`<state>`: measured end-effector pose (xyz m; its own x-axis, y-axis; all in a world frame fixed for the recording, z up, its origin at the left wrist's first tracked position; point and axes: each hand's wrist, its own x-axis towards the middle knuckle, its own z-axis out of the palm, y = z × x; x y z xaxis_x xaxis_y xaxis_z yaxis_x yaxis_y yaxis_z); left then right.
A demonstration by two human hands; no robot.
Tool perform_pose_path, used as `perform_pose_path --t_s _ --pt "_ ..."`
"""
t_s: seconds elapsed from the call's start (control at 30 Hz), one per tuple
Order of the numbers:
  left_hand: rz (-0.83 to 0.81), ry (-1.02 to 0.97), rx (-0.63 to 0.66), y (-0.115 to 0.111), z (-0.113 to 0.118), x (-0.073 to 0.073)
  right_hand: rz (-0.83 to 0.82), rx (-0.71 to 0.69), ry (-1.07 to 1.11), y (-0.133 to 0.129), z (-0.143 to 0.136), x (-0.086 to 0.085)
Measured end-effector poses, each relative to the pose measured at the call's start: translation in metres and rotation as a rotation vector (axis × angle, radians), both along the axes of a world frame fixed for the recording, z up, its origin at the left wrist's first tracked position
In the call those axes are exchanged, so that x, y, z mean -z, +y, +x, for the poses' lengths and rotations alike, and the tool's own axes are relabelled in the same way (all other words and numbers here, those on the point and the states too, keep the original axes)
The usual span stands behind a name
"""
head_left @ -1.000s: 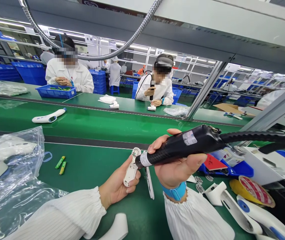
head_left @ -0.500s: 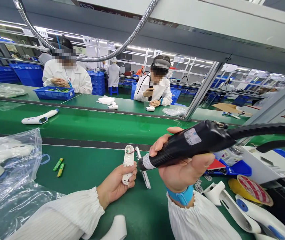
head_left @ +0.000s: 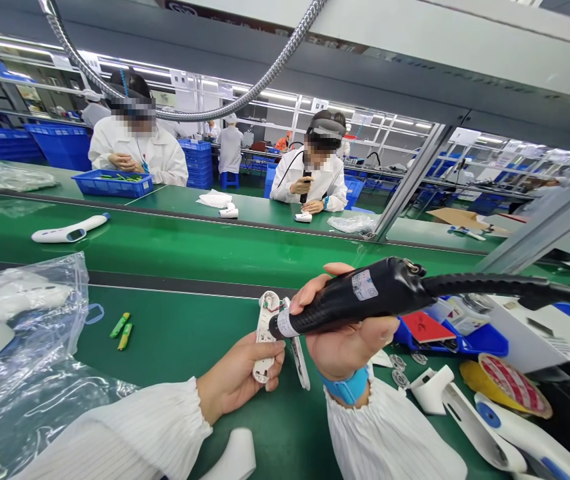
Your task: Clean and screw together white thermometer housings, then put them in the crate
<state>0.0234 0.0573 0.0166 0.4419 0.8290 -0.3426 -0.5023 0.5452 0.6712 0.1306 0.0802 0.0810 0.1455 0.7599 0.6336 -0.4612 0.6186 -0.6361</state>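
Note:
My left hand (head_left: 245, 367) is closed on a long white plastic housing half (head_left: 263, 353), its inner side facing up with a small green board and thin wires at the top. In my right hand (head_left: 339, 343) is a black electric screwdriver (head_left: 355, 300), its cable running off to the right. The screwdriver's nose lies over the housing half; whether the tip touches it cannot be made out. A second narrow white part (head_left: 301, 363) leans beside the housing, joined to it by wires and partly hidden behind the screwdriver and right hand.
Two batteries (head_left: 123, 331) and a clear plastic bag (head_left: 25, 320) of white shells lie left. White housings (head_left: 485, 420), metal rings (head_left: 399, 373), a tape roll (head_left: 509, 383) and a blue tray (head_left: 495, 343) sit right. A thermometer-like device (head_left: 69, 231) rests on the belt. Two co-workers sit opposite.
The screwdriver in my right hand has moved left and slightly down, bringing its nose from beside the housing half to over it. The device on the belt has shifted slightly left.

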Motion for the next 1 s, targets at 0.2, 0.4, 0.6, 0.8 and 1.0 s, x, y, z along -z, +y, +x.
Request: perform_pose_path --t_s 0.2,0.4,0.6,0.8,1.0 --pt "0.013 0.008 -0.012 -0.002 0.001 -0.002 0.013 -0.027 0.012 -0.001 -0.001 -0.001" --pt "0.025 0.034 -0.045 -0.005 0.004 -0.008 0.032 -0.042 0.0 -0.003 -0.004 0.004" --pt "0.054 0.06 -0.025 -0.004 0.004 -0.002 0.032 -0.022 -0.03 -0.005 -0.002 0.001" --pt "0.086 0.093 0.006 -0.004 0.003 0.001 0.02 -0.003 -0.04 -0.005 0.003 -0.005" --pt "0.156 0.223 0.052 0.001 -0.001 0.005 0.074 0.113 0.059 -0.009 0.014 -0.026"
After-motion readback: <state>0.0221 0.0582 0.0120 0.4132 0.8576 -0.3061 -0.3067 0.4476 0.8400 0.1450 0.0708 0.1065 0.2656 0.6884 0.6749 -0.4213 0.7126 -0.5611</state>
